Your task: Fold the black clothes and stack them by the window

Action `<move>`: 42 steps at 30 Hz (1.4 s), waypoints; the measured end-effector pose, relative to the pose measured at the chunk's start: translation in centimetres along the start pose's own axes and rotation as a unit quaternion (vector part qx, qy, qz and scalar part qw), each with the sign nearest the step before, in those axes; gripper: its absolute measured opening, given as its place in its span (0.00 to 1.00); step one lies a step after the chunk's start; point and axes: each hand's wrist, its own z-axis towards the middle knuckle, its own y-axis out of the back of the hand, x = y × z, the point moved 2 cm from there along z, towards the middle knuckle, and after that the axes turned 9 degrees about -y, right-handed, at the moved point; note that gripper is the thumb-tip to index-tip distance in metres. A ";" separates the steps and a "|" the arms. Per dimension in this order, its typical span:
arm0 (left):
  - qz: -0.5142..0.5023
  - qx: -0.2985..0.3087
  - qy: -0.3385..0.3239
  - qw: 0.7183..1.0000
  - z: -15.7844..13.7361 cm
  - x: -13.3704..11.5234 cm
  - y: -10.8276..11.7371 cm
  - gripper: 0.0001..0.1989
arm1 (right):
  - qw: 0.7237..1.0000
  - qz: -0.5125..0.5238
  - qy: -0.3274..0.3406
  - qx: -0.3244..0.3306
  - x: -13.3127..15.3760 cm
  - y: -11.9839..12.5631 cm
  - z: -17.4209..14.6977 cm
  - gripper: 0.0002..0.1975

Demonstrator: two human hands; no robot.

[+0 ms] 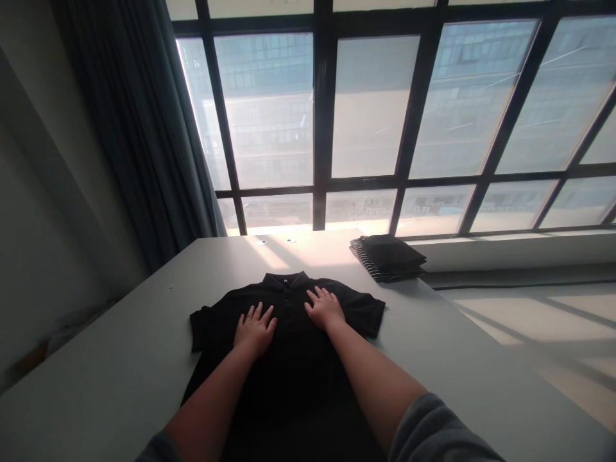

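A black short-sleeved polo shirt point(293, 359) lies spread face up on the white table, its collar toward the window and both sleeves out to the sides. My left hand point(255, 329) rests flat on the chest, left of the button placket, fingers spread. On the other side of the placket, my right hand point(325, 308) lies open on the cloth, a little nearer the collar. Neither hand grips the fabric. The lower part of the shirt runs out of view between my forearms.
At the table's right far edge sits a stack of folded clothes point(389, 256), dark on top with striped cloth beneath. The white table point(120, 359) narrows toward the large window point(269, 115). A dark curtain point(144, 128) hangs at the left.
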 end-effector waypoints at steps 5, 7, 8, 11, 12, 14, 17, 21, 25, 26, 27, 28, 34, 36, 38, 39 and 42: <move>0.008 0.005 0.098 0.995 -0.3 5.8 1.2 0.33 | 1.000 0.000 0.000 0.002 0.1 0.1 -0.1 0.33; 0.012 0.010 0.136 0.991 -0.6 7.9 1.7 0.34 | 1.000 0.003 0.001 0.002 0.1 0.2 -0.2 0.33; 0.014 0.013 0.151 0.988 -0.8 8.7 1.8 0.35 | 1.000 0.005 0.001 0.002 0.1 0.2 -0.2 0.33; 0.016 0.020 0.208 0.978 -0.6 10.2 2.0 0.38 | 1.000 0.006 0.002 0.003 0.0 0.3 -0.2 0.34; 0.016 0.022 0.234 0.972 -0.3 10.5 2.0 0.39 | 1.000 0.006 0.002 0.004 0.0 0.3 -0.1 0.34; 0.013 0.026 0.282 0.959 0.5 10.8 2.0 0.40 | 1.000 0.003 0.002 0.004 -0.1 0.2 -0.1 0.34; 0.004 0.036 0.332 0.942 2.0 11.1 1.7 0.39 | 1.000 -0.004 0.002 0.005 -0.1 0.1 -0.1 0.34; 0.002 0.027 0.350 0.936 2.6 11.4 1.1 0.40 | 1.000 -0.016 0.001 0.019 0.0 -0.1 0.1 0.34; 0.011 -0.013 0.317 0.948 1.3 12.1 0.8 0.38 | 0.999 -0.026 -0.002 0.045 0.0 -0.1 0.4 0.35; 0.011 -0.018 0.314 0.949 0.9 12.5 0.9 0.38 | 0.998 -0.028 -0.002 0.049 0.0 -0.1 0.4 0.36; 0.011 -0.021 0.316 0.949 0.5 12.9 1.0 0.37 | 0.998 -0.029 -0.002 0.052 0.0 0.0 0.4 0.36; 0.013 -0.023 0.321 0.947 0.1 13.3 1.2 0.36 | 0.998 -0.030 -0.003 0.054 0.0 0.0 0.4 0.36; 0.061 -0.047 0.353 0.932 -2.4 15.9 4.0 0.34 | 0.998 -0.024 -0.002 0.052 -0.1 0.3 0.1 0.36; 0.081 -0.056 0.344 0.934 -2.5 15.8 5.1 0.34 | 0.999 -0.020 -0.003 0.050 0.0 0.3 0.1 0.36; 0.097 -0.065 0.304 0.945 -1.7 14.5 5.9 0.35 | 0.999 -0.017 -0.003 0.048 0.0 0.3 0.1 0.36; 0.102 -0.068 0.273 0.954 -1.1 13.3 6.0 0.35 | 0.999 -0.016 -0.003 0.047 0.0 0.3 0.1 0.36; 0.099 -0.061 0.142 0.983 1.2 8.2 5.2 0.36 | 0.999 -0.016 -0.003 0.044 0.1 0.3 0.2 0.35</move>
